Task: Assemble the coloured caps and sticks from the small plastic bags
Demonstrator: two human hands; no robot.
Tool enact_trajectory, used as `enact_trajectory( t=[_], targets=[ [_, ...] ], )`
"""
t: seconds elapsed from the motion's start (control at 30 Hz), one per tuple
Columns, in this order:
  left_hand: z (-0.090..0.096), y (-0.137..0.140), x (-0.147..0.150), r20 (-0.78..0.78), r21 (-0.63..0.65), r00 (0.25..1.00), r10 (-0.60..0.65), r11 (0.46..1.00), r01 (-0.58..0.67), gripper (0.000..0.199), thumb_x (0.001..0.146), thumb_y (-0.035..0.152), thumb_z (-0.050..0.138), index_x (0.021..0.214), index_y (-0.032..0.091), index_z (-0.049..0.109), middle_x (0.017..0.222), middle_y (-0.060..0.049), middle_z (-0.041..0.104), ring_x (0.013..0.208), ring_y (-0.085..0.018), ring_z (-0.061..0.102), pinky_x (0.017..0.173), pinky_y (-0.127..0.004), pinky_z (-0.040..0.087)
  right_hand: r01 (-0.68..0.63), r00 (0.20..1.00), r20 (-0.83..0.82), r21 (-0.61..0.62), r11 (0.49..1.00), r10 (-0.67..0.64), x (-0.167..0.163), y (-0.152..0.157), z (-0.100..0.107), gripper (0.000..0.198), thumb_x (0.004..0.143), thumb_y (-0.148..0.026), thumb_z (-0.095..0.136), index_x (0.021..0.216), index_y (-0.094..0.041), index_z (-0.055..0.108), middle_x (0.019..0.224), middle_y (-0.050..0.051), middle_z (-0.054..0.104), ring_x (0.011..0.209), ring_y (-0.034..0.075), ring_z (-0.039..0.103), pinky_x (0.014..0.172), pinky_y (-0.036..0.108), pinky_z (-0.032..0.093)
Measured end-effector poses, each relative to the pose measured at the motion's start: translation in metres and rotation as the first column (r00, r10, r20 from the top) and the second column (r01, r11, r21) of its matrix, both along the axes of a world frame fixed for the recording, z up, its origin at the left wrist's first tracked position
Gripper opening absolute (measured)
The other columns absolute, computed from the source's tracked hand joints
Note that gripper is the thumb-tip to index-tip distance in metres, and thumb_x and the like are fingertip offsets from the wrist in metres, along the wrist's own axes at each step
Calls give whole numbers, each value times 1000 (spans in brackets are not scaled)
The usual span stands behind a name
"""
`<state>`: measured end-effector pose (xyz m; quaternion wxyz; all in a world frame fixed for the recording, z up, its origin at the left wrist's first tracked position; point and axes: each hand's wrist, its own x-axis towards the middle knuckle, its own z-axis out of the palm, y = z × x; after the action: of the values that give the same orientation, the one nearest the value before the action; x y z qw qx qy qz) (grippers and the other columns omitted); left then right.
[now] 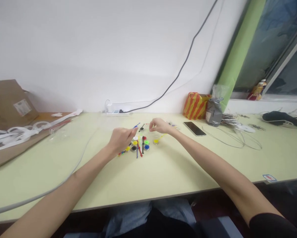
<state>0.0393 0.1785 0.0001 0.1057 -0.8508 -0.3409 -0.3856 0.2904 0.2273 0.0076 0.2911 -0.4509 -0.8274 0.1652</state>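
My left hand (122, 138) is closed around a thin blue plastic stick (136, 125), whose end pokes out past the thumb. To its right, my right hand (159, 125) hovers over the table with its fingers pinched together; what they hold, if anything, is too small to make out. Below and between the hands lie several small round discs in clear cases, among them a blue disc (146, 147), a green one (146, 142) and a black one (133, 148). Red, black and blue sticks lie among them, including a red stick (139, 149). A yellow disc (156, 141) sits apart, under my right hand.
A phone (194, 129) lies right of my right hand, near a striped bag (195, 105) and a grey package (213, 112). A power strip (116, 112) stands by the wall. At left are a cardboard box (12, 102), white strips (39, 127) and a grey cable (64, 181).
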Motion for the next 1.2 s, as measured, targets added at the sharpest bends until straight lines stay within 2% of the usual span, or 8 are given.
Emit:
enact_trajectory(
  t=[0.07,0.17,0.33,0.47,0.63,0.73,1.0,1.2],
  targets=[
    [-2,0,2,25,-22,1000,-11,1000,11,58,102,45,38,57,20,64,48,-5,59,46,-15,55,53,-28,29,38,981,189,13,999,-40,-3,10,-10,5,71,-11,79,70,-15,75,76,4,71,74,15,60,70,25,44],
    [-3,-2,5,32,-45,999,-31,998,33,56,102,45,39,59,20,66,49,-5,60,47,-16,56,54,-28,32,82,968,235,50,995,-92,-4,15,-17,7,75,-10,77,81,-14,77,87,8,71,86,20,61,79,29,43],
    [-3,-3,5,14,-57,1000,-27,998,28,54,102,40,39,61,19,67,50,-5,60,50,-16,58,55,-28,32,170,930,282,242,955,-237,15,7,3,18,86,-6,66,99,-16,75,102,12,68,102,24,56,87,34,42],
    [-1,-6,7,-47,-62,996,-76,995,73,51,104,38,35,68,19,66,57,-3,62,55,-16,59,57,-27,35,23,945,319,137,990,-66,37,-22,9,23,84,-4,68,101,-18,74,100,8,69,93,21,60,82,30,44],
    [0,-20,22,-239,-157,933,-271,959,238,41,107,37,32,110,19,68,106,-8,71,100,-20,65,87,-32,46,23,946,317,131,991,-64,58,-51,-25,33,87,2,59,111,-16,72,110,11,68,102,22,62,87,31,44],
    [-2,-31,33,-361,-247,857,-367,924,292,43,107,41,32,136,21,57,140,-8,60,131,-22,52,111,-37,35,65,955,278,152,986,-105,64,-52,-40,34,90,0,53,115,-16,70,111,11,67,103,21,62,87,29,44],
    [-10,-37,40,-499,-337,793,-349,922,193,53,107,48,26,149,22,46,155,-8,46,145,-22,37,120,-41,22,107,907,376,231,967,-190,55,-53,-34,17,86,-2,57,81,-15,66,91,9,65,87,20,58,73,28,37],
    [-5,-33,37,-443,-390,804,-396,893,225,50,107,47,28,146,24,50,151,-5,52,144,-22,40,120,-40,23,176,979,66,181,968,-190,46,-68,-24,12,90,-7,58,87,-17,63,90,6,70,86,19,62,75,27,41]
  ],
)
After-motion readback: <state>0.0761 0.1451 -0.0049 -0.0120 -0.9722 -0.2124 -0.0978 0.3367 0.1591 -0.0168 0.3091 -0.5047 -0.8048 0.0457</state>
